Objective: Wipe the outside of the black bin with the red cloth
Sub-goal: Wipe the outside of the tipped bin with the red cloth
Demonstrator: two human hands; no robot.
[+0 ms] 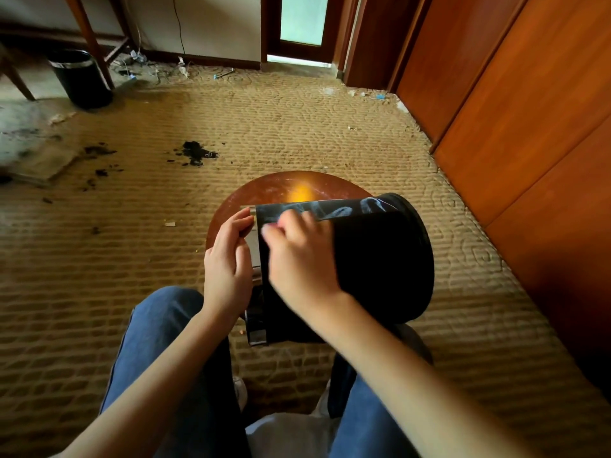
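The black bin (380, 259) lies on its side on a small round wooden table (281, 190), with its metal-ringed mouth facing left. My left hand (228, 262) grips the rim at the mouth. My right hand (297, 262) is over the bin's upper side near the rim, with its fingers bent. It is blurred by motion, so I cannot tell whether it holds anything. No red cloth is visible anywhere in view. My knees in blue jeans are below the table.
A second black bin (79, 77) stands at the back left beside wooden furniture legs (92, 41). Dark stains (195, 153) and scattered litter mark the tan carpet. Wooden wardrobe panels (529, 127) run along the right. A doorway (301, 28) is at the back.
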